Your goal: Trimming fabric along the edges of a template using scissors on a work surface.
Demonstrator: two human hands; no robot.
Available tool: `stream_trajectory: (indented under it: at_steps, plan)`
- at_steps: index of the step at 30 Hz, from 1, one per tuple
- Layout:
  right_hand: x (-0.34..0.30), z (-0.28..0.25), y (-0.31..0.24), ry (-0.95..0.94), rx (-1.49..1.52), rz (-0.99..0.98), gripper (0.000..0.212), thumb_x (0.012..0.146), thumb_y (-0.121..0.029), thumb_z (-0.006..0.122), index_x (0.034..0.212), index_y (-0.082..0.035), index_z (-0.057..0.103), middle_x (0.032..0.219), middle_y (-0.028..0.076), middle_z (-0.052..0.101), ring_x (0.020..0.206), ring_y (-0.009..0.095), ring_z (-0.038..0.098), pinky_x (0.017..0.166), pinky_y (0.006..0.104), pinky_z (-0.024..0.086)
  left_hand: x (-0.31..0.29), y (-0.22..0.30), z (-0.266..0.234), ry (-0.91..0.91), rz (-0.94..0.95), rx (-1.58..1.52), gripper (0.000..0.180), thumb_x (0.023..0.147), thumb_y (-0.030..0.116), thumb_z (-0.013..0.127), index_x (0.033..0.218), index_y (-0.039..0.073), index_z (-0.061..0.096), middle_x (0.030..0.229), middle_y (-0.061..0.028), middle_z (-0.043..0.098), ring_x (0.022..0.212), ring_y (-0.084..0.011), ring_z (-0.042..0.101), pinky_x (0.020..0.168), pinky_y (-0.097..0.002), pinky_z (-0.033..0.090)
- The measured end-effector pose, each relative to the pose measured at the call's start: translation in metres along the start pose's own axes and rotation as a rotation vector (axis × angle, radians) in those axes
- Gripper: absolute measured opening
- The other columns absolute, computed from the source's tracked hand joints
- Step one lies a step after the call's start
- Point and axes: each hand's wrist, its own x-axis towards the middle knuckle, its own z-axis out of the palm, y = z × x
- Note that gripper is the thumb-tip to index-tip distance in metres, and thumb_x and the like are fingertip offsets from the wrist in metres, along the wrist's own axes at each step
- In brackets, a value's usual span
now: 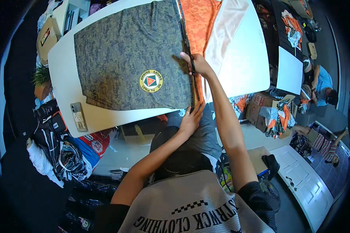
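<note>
A grey-green digital-camouflage fabric piece (116, 58) with a round yellow-rimmed emblem lies flat on the white table. Along its right side runs a narrow dark edge strip, against an orange camouflage fabric (200, 23) whose pale satiny side (223, 37) is turned up. My right hand (198, 65) is closed around the dark edge, midway along it, with the thumb sticking out to the left over the grey-green piece. At the near end of that edge, my left hand (191, 121) rests with fingers stretched and apart, touching both fabrics.
On the white table (249, 73), a phone (78, 116) lies near the left corner. Bags and clothing (62, 151) are heaped at the left. A cardboard box (260, 108) with loose fabrics stands right of the table. Other people (322, 85) sit at the far right, near a white door (305, 178).
</note>
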Motion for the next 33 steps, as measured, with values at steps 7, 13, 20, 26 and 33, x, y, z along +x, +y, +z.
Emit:
stream_trajectory:
  at_steps: [7, 13, 20, 26, 33]
  plan:
    - [0.01, -0.013, 0.001, 0.033, 0.021, 0.003, 0.06, 0.085, -0.06, 0.061, 0.063, -0.005, 0.052, 0.052, 0.004, 0.048, 0.042, 0.016, 0.053, 0.041, 0.0265, 0.041, 0.006, 0.0, -0.006, 0.024, 0.058, -0.021, 0.043, 0.082, 0.018, 0.056, 0.122, 0.003, 0.057, 0.157, -0.009, 0.021, 0.144, -0.0246, 0.02, 0.105, -0.0404, 0.033]
    - [0.017, 0.007, -0.007, 0.01, 0.009, -0.013, 0.059, 0.085, -0.06, 0.061, 0.063, -0.005, 0.051, 0.052, 0.004, 0.048, 0.042, 0.016, 0.053, 0.041, 0.0265, 0.041, -0.007, -0.014, 0.0, -0.014, 0.066, 0.007, 0.044, 0.082, 0.02, 0.056, 0.123, 0.003, 0.057, 0.157, -0.0088, 0.023, 0.144, -0.0243, 0.02, 0.105, -0.0392, 0.033]
    - [0.022, -0.009, -0.011, 0.003, -0.001, -0.007, 0.058, 0.086, -0.058, 0.06, 0.063, -0.006, 0.05, 0.052, 0.004, 0.047, 0.043, 0.015, 0.052, 0.041, 0.0264, 0.04, 0.001, -0.007, 0.005, 0.0, 0.057, 0.067, 0.047, 0.082, 0.02, 0.056, 0.126, 0.003, 0.054, 0.155, -0.0088, 0.025, 0.143, -0.0243, 0.022, 0.104, -0.0384, 0.034]
    - [0.031, -0.01, -0.018, -0.008, 0.041, -0.005, 0.057, 0.087, -0.057, 0.06, 0.063, -0.006, 0.05, 0.052, 0.004, 0.047, 0.042, 0.015, 0.052, 0.041, 0.0262, 0.04, 0.002, -0.009, 0.004, 0.027, 0.056, 0.077, 0.047, 0.084, 0.018, 0.054, 0.128, 0.002, 0.052, 0.154, -0.0084, 0.027, 0.142, -0.0236, 0.024, 0.103, -0.0372, 0.035]
    - [0.035, -0.006, -0.017, 0.019, 0.042, -0.01, 0.057, 0.087, -0.057, 0.06, 0.063, -0.006, 0.05, 0.053, 0.004, 0.047, 0.042, 0.015, 0.05, 0.042, 0.0261, 0.041, 0.002, -0.011, 0.003, 0.013, 0.066, 0.069, 0.044, 0.087, 0.015, 0.05, 0.129, 0.002, 0.051, 0.154, -0.0076, 0.028, 0.141, -0.0224, 0.026, 0.102, -0.0358, 0.037]
